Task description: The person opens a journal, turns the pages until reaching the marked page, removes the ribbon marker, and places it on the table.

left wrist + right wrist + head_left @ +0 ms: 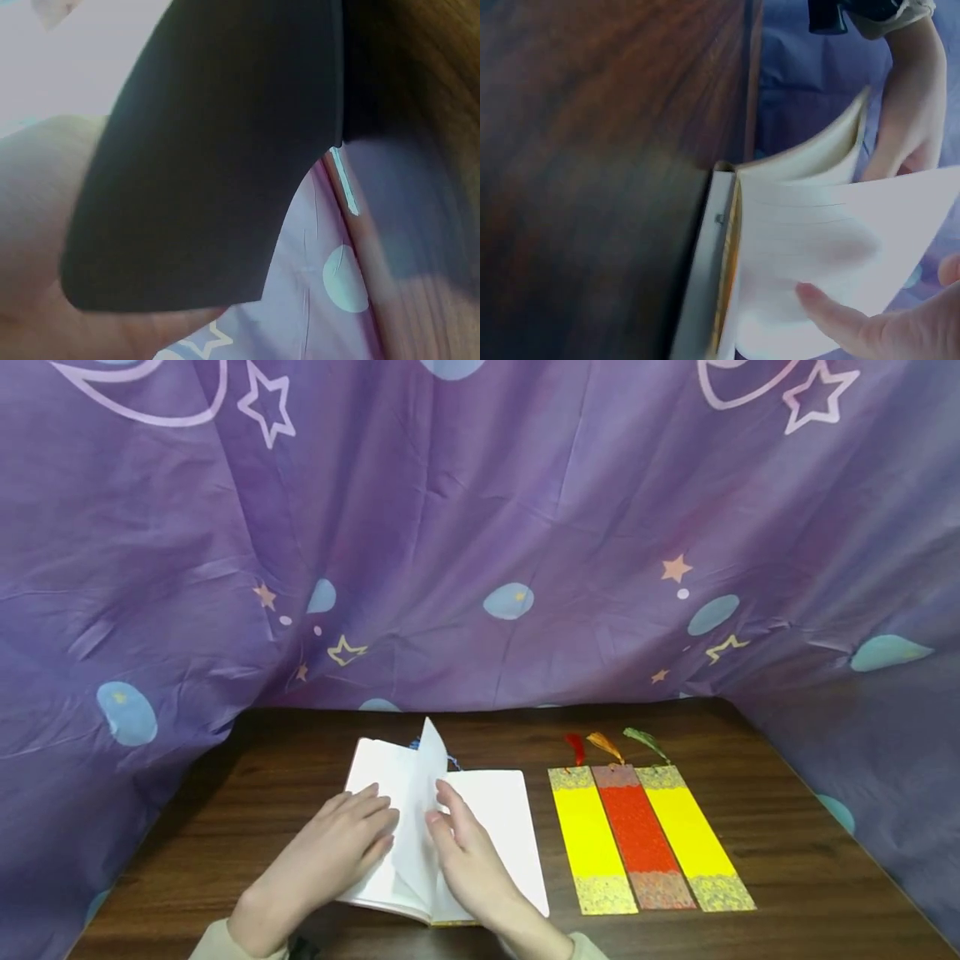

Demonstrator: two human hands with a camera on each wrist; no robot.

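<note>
An open notebook (498, 835) with blank white pages lies on the table, and one page (423, 777) stands raised near its middle. My left hand (341, 839) rests on the left-hand pages, fingers extended. On the right side of the raised page is my right hand (476, 852), its thumb and index finger stretched toward the sheet. In the right wrist view, a fingertip (807, 291) touches the face of the raised page (810, 232). A blue tassel (453, 762) pokes out past the notebook's top edge, partly hidden by the page.
Right of the notebook, a yellow bookmark (588, 835), a red bookmark (641, 831) and another yellow bookmark (690, 831) lie side by side, with red, orange and green tassels at the top. Purple patterned cloth (480, 527) hangs behind the dark wooden table (247, 810).
</note>
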